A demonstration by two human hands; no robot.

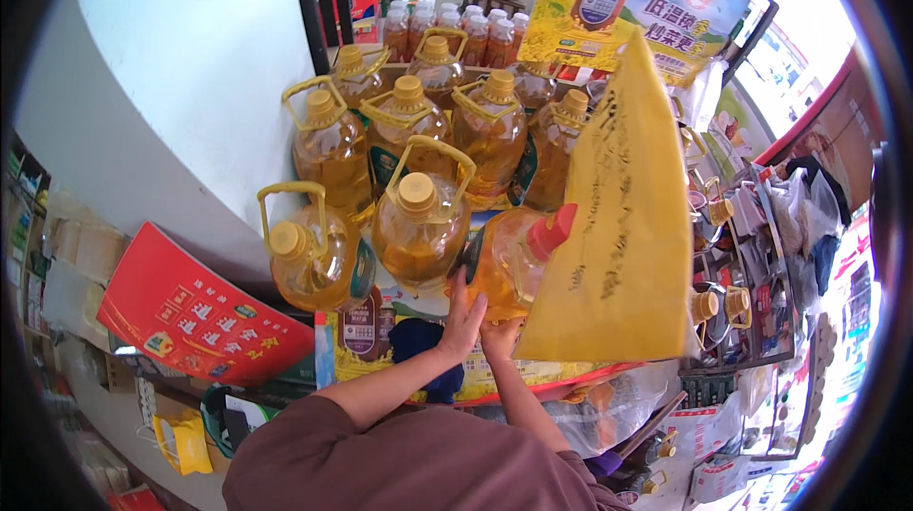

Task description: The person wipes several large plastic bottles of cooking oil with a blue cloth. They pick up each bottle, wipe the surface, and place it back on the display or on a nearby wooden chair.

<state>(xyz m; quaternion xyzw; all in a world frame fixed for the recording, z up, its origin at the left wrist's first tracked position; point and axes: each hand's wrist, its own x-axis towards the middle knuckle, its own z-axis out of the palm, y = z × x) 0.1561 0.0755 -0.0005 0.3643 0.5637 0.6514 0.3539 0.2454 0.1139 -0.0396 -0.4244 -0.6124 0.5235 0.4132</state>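
Between my two hands is a clear oil bottle [503,254] with a red cap, tilted so that its cap leans to the upper right. My left hand [462,322] lies along its near left side, fingers against the dark label. Low at its base is my right hand [501,338], its fingers partly hidden behind the bottle. A yellow-capped oil bottle [421,226] stands just beyond, and another yellow-capped bottle [314,258] is farther left. Hanging close on the right, a large yellow sheet [635,226] with dark handwriting-like marks covers part of the display.
More handled oil bottles [410,119] stand in rows behind. A dark blue cloth [424,354] rests on the printed display table [492,383]. Left is a red printed board [207,318] beside a white pillar [200,83]. Loaded shelves [749,268] stand at right.
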